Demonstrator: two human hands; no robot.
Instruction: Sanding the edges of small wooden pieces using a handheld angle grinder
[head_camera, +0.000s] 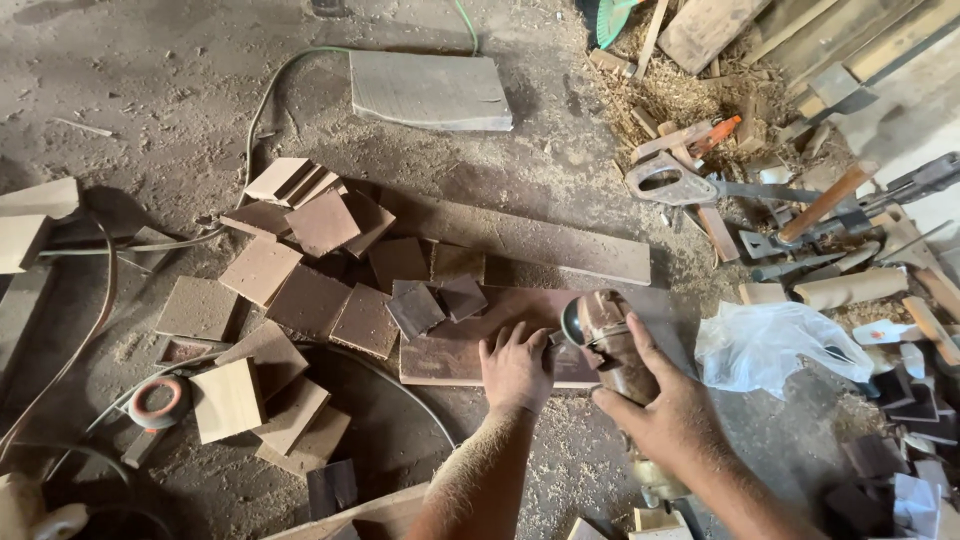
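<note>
Two hands logged on my feed: left hand (516, 368) flat, palm down, fingers spread, pressing the dark board (455, 350) on the sawdust floor (150, 110), right hand (668, 412) clenched around the angle grinder (606, 340) at the board's right edge, beside scattered wood squares (310, 270).

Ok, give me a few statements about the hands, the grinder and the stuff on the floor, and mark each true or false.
1. The right hand grips a dusty brown angle grinder. True.
2. The left hand lies flat on a reddish-brown wooden board. True.
3. The crumpled clear plastic bag lies left of the hands. False: it lies to their right.
4. The grey-handled hand saw rests on that board. False: it lies apart among wood shavings, upper right.
5. Small square wooden tiles are scattered left of the board. True.
</note>
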